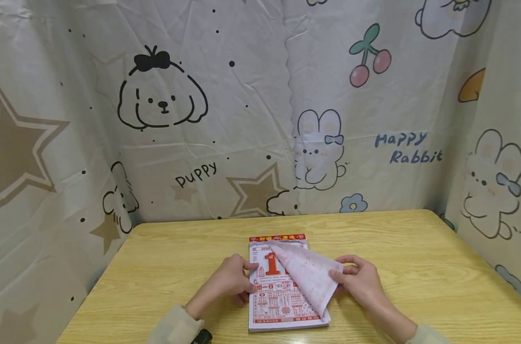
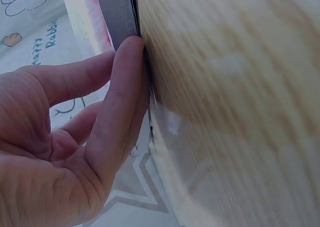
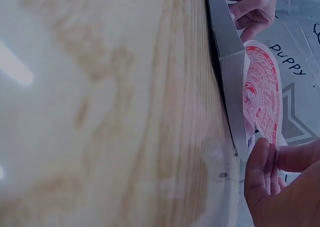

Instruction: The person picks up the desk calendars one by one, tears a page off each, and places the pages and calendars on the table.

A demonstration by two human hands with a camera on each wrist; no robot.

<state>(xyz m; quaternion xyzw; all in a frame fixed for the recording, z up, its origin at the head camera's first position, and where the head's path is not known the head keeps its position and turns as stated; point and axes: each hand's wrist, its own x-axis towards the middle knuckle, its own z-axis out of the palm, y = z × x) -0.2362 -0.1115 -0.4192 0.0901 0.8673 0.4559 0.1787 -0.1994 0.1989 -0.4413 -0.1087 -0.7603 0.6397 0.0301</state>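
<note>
A thick tear-off calendar (image 1: 271, 308) with red print and a red header strip lies on the table. My left hand (image 1: 233, 277) holds its left edge, with thumb and fingers against the side of the pad (image 2: 119, 14) in the left wrist view. On the other side my right hand (image 1: 364, 285) pinches the lower right corner of the top page (image 1: 309, 274) between thumb and fingers. That page is lifted and folded diagonally over, showing its pale back. A large red 1 is visible on the sheet beneath. The right wrist view shows the lifted page (image 3: 262, 89) curving up from the pad.
The calendar rests on a light wood-grain table (image 1: 179, 253). A patterned cloth (image 1: 243, 143) with cartoon animals hangs behind the table and at both sides. A small dark object (image 1: 202, 337) sits beside the left sleeve (image 1: 174, 327).
</note>
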